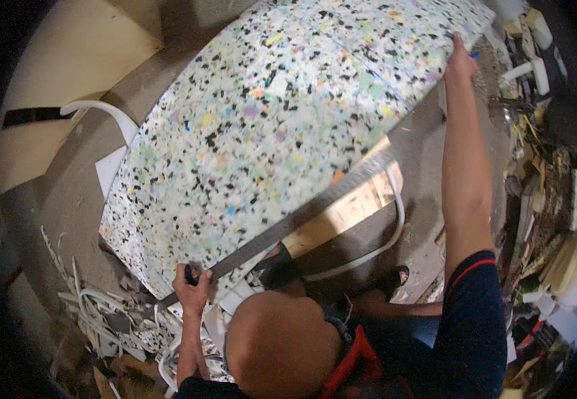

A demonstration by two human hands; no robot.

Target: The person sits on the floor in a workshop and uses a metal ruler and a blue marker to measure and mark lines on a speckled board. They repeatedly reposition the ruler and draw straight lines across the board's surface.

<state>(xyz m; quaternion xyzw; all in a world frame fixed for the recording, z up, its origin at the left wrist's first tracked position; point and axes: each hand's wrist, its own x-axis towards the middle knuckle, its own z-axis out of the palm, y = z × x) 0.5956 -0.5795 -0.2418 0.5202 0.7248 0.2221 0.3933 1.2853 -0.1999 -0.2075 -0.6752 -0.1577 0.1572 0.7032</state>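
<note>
A large speckled foam sheet [255, 133], white with black and coloured flecks and a curved far-left edge, slants across the middle. Along its near edge runs a long grey metal ruler [262, 246]. My left hand [192, 290] grips the ruler close to its lower-left end, fingers closed, with a small dark thing I cannot make out showing between them. At the far right, my outstretched right hand [460, 65] clasps the edge of the sheet, thumb on top. A bit of blue [475, 54] pokes out beside that hand; its kind is unclear.
White foam offcuts and strips [102, 319] pile up at the lower left. More scraps and debris [528, 199] line the right side. A pale board [82, 66] stands at the far left. A curved white strip [398, 213] lies on the floor near my feet.
</note>
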